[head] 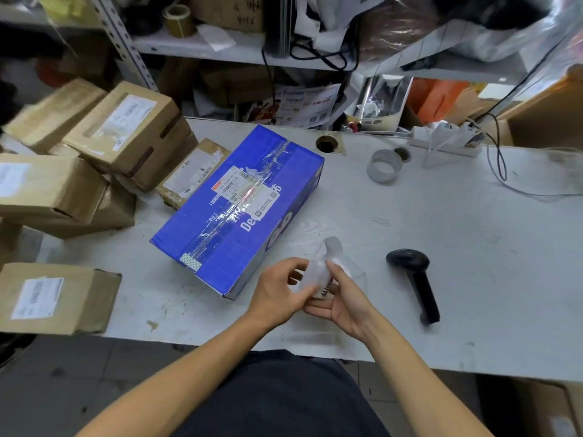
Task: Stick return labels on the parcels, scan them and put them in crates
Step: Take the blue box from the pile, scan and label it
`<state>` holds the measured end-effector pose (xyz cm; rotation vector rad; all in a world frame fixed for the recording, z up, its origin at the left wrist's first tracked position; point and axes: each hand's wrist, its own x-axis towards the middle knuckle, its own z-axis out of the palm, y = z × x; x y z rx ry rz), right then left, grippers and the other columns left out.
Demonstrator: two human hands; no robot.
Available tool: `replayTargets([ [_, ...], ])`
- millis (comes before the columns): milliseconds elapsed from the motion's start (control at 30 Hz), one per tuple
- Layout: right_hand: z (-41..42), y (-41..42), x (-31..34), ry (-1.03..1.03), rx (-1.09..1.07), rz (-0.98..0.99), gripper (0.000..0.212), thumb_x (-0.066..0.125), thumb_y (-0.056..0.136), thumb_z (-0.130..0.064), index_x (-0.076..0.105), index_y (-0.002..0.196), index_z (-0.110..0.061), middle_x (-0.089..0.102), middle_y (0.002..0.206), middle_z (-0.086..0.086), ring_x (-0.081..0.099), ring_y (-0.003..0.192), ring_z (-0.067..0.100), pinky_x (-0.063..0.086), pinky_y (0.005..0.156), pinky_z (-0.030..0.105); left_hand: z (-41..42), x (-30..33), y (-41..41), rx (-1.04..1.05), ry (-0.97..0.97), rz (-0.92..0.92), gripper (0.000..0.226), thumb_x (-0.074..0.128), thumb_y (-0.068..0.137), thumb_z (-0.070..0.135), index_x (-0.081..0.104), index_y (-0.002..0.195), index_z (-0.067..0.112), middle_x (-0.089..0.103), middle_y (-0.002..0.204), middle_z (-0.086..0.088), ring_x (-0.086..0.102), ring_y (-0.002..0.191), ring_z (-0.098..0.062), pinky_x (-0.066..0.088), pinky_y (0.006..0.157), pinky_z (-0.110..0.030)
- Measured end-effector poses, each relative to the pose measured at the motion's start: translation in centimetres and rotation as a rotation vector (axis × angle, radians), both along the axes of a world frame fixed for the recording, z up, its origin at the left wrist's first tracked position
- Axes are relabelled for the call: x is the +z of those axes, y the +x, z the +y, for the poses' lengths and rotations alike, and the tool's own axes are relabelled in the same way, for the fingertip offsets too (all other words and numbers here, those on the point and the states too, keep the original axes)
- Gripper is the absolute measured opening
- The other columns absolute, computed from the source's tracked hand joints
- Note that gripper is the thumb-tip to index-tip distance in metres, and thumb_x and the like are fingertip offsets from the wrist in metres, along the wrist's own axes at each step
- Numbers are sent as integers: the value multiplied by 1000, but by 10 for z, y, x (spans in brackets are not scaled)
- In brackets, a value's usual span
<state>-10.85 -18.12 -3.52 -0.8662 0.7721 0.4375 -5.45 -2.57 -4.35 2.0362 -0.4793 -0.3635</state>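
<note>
Both bare forearms reach in from the near edge and meet just above the white tabletop (pixel 441 247). The left hand (pixel 279 294) is turned knuckles-up, its fingers and thumb curled onto the left side of a blurred white sheet of label paper (pixel 318 272). The right hand (pixel 339 298) lies palm-up beneath the same sheet, thumb pressing on top and fingers cupped under it. Motion blur hides whether a label is peeling from backing.

At the far left, a pile of brown cardboard parcels (pixel 120 134) with white shipping labels crowds the table's edge, and a single brown labelled parcel (pixel 53 298) sits at the near left. Just left of and beyond the hands lies a blue taped cardboard box (pixel 239 212), skewed on the table, with a white barcode label on its top face; its near corner is just beside the left hand. To the right of the hands, apart from them, a black handheld barcode scanner (pixel 416 279) lies on its side. Farther back stand a roll of clear tape (pixel 385 167) and a white power strip (pixel 448 140) trailing black cables.

The scuffed tabletop has a round cable hole. Behind it, grey metal shelving (pixel 202 45) holds boxes, bags and papers.
</note>
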Motion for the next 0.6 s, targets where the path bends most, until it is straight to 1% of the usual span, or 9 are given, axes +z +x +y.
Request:
replayTargets([
  [67,0,1,1,-5,-10,-22,49,50,100,-53,69,121,-14,73,110,15,72,101,37,57,90,52,1,0,7,88,-91,273,23,81,85,21,74,107,19,76,96,10,73,87,-8,59,78,-26],
  [100,0,1,1,-3,-21,-34,48,52,97,-52,70,121,-14,72,107,13,71,98,34,57,84,46,4,1,11,126,-126,387,22,79,87,18,74,109,18,77,97,6,74,90,-11,59,79,-27],
  [167,-3,0,0,-15,-18,-68,43,55,94,-44,71,119,-13,69,101,12,65,86,22,50,74,33,10,2,18,159,-181,544,20,75,91,17,73,111,15,78,99,2,74,92,-15,57,77,-25],
  [267,-4,-1,-3,-25,1,-126,29,55,97,-25,69,119,-12,70,103,10,63,83,17,47,74,28,14,8,22,138,-195,638,19,70,94,17,72,113,13,79,98,0,75,88,-16,56,75,-23],
  [333,-3,-1,-5,-7,-26,-172,28,61,93,-22,69,118,-11,71,105,11,67,85,18,49,76,29,13,9,22,144,-215,653,18,70,94,16,72,112,14,78,98,-2,74,86,-17,55,74,-22],
  [400,-1,-1,-5,-15,-43,-199,30,67,92,-22,68,119,-9,71,107,12,69,89,21,51,78,31,9,10,22,160,-184,592,19,72,93,17,71,112,17,77,99,-3,72,86,-15,55,72,-19],
  [433,-1,-2,-6,-31,-44,-206,29,67,94,-20,68,119,-8,71,106,13,70,90,23,52,80,32,7,9,22,163,-116,494,24,75,91,20,68,114,21,75,102,1,70,88,-12,54,71,-16],
  [533,-2,-4,-7,-146,-18,-211,25,63,96,-15,68,117,-4,73,104,15,70,93,27,54,85,35,5,5,21,155,94,92,40,83,81,30,60,113,28,59,109,15,60,97,-1,51,74,-13],
  [600,-3,-4,-7,-224,-20,-211,21,61,98,-13,70,114,-4,75,103,14,71,93,27,56,84,33,7,3,21,112,125,-86,30,83,80,32,66,104,26,56,104,13,58,97,-3,51,76,-15],
])
